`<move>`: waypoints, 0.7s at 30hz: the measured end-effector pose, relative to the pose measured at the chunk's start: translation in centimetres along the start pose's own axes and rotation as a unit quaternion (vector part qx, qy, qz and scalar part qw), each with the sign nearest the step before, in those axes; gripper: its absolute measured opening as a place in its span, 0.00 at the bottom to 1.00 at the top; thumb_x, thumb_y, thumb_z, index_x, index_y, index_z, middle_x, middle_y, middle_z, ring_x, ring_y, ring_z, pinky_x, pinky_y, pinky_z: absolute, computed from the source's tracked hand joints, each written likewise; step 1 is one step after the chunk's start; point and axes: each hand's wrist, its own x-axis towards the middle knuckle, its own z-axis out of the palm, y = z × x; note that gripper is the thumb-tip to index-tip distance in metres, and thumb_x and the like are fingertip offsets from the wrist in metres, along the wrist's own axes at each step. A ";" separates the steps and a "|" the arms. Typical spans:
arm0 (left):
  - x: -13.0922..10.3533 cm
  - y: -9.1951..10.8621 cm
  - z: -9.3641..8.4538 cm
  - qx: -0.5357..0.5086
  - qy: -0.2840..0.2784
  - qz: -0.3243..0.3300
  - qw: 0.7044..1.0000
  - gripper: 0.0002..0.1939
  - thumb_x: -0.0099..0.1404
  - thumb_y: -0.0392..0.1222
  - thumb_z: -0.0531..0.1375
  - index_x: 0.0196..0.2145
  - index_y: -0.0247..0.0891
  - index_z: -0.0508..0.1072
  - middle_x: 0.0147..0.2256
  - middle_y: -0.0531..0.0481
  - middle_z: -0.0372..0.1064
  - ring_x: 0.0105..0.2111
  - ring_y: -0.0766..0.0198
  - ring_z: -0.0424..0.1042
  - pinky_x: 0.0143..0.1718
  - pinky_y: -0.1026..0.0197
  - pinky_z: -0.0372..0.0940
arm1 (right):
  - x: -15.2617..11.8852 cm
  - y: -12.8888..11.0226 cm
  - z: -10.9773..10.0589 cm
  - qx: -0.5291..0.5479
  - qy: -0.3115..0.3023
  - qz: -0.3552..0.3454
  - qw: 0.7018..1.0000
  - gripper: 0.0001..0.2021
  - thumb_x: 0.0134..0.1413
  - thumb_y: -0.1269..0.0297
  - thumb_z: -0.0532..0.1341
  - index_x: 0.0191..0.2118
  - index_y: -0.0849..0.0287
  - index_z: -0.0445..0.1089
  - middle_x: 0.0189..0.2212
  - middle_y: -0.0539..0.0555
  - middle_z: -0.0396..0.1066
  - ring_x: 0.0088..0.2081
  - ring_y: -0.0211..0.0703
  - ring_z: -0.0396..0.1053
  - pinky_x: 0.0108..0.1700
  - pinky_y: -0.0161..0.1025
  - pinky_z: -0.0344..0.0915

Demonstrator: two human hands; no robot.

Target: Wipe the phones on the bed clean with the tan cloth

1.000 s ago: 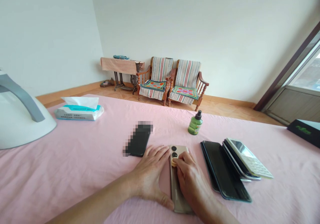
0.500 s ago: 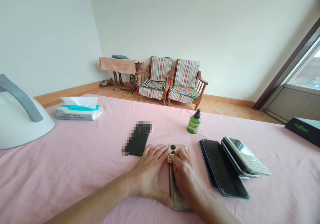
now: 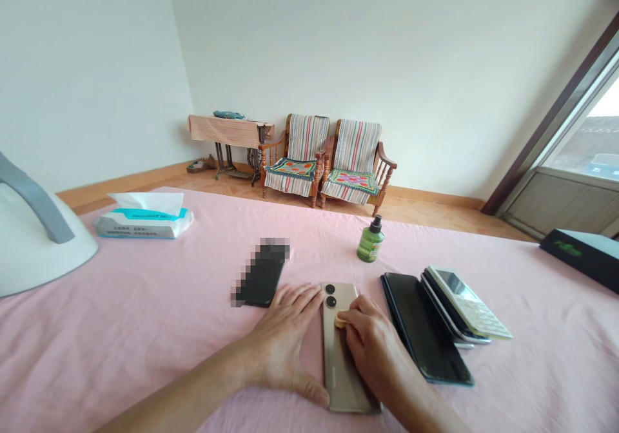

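A gold smartphone (image 3: 333, 362) lies back up on the pink cloth, its two round camera lenses at the far end. My left hand (image 3: 280, 336) rests flat beside it with fingers stretched out. Its index fingertip and thumb meet the phone's left edge. Between the fingers of my right hand (image 3: 374, 336) is a small yellow pad (image 3: 340, 321), pressed on the phone's back below the lenses. My hand covers much of the pad, so its exact kind is unclear. Just past my left fingertips lies a dark phone (image 3: 264, 275), partly blurred out.
Several phones (image 3: 425, 330) are stacked at the right, with a white keypad phone (image 3: 469, 301) on top. Beyond stands a green spray bottle (image 3: 370, 240). A tissue pack (image 3: 140, 223) and a white, grey-handled appliance (image 3: 43, 252) sit left; a black box (image 3: 580, 256) lies far right.
My right hand has slid right and slightly toward me with the yellow pad, uncovering the lenses and more of the phone's back. My left hand keeps its place at the phone's edge.
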 end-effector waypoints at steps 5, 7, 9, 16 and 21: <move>0.0 0.0 -0.1 -0.007 0.007 0.005 1.000 0.65 0.41 0.73 0.62 0.66 0.34 0.42 0.66 0.33 0.38 0.64 0.39 0.41 0.62 0.34 0.34 | -0.3 1.8 -2.8 0.007 0.103 0.021 0.994 0.11 0.55 0.77 0.54 0.34 0.59 0.74 0.29 0.52 0.66 0.31 0.40 0.66 0.34 0.36 0.61; -0.1 0.6 -0.5 -0.012 0.026 0.016 0.999 0.63 0.42 0.73 0.62 0.65 0.35 0.46 0.65 0.33 0.41 0.63 0.38 0.43 0.61 0.34 0.35 | -0.3 2.2 -3.1 0.008 0.122 0.019 0.992 0.11 0.55 0.76 0.54 0.35 0.59 0.73 0.30 0.53 0.66 0.31 0.40 0.66 0.34 0.36 0.61; -0.3 1.5 -0.9 -0.016 0.047 0.041 0.998 0.58 0.43 0.72 0.62 0.63 0.36 0.52 0.64 0.34 0.47 0.62 0.39 0.46 0.61 0.35 0.36 | -0.1 2.2 -3.0 0.001 0.113 0.014 0.993 0.11 0.56 0.75 0.53 0.34 0.60 0.73 0.31 0.53 0.66 0.32 0.41 0.66 0.34 0.36 0.61; -0.9 4.1 -1.5 -0.040 0.067 0.069 0.995 0.47 0.43 0.70 0.63 0.55 0.38 0.65 0.52 0.40 0.64 0.51 0.45 0.61 0.58 0.43 0.49 | 1.1 1.8 -0.9 -0.049 0.043 0.020 0.998 0.13 0.60 0.76 0.51 0.29 0.60 0.70 0.29 0.53 0.65 0.31 0.40 0.65 0.37 0.36 0.61; -0.9 4.4 -1.2 -0.029 0.064 0.056 0.996 0.43 0.46 0.68 0.62 0.53 0.37 0.67 0.52 0.40 0.64 0.50 0.44 0.61 0.55 0.41 0.52 | 1.9 1.7 -0.2 -0.078 0.033 0.017 0.996 0.13 0.58 0.78 0.52 0.29 0.61 0.71 0.30 0.54 0.66 0.34 0.41 0.64 0.37 0.35 0.60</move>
